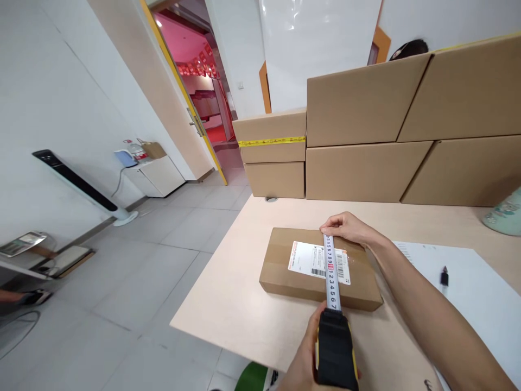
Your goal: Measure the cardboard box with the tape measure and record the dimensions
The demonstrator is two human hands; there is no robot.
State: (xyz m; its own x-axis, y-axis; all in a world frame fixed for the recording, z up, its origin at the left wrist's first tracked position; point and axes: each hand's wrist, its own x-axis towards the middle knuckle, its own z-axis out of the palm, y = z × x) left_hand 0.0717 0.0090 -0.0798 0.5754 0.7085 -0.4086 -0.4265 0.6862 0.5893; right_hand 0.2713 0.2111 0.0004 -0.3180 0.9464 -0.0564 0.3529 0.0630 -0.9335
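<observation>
Hidden/cut off: left hand (303,361) sits mostly behind the tape case (336,350) and is cut by the bottom frame edge; only its thumb side shows.
Hidden, tape end: the tip of the tape blade (330,271) lies under the right hand's fingers and is not visible.
Hard to read: print on the shipping label (309,258) is too small; blade numerals are legible.
Unidentified: green object (252,377) below the counter edge and teal object (504,214) at the right edge, both cropped.
Left hand: closed around the tape case, just off the box's near edge.
Right hand (348,228): fingers curled together, pressing the blade end down at the box's far edge.
Small box (280,266): lies flat on the counter (228,309) near its left edge, label up; the blade runs across its top, over the label.
Surroundings: white sheet (476,288) with a pen (444,278) to the right; stacked cartons (366,136) along the far side.
</observation>
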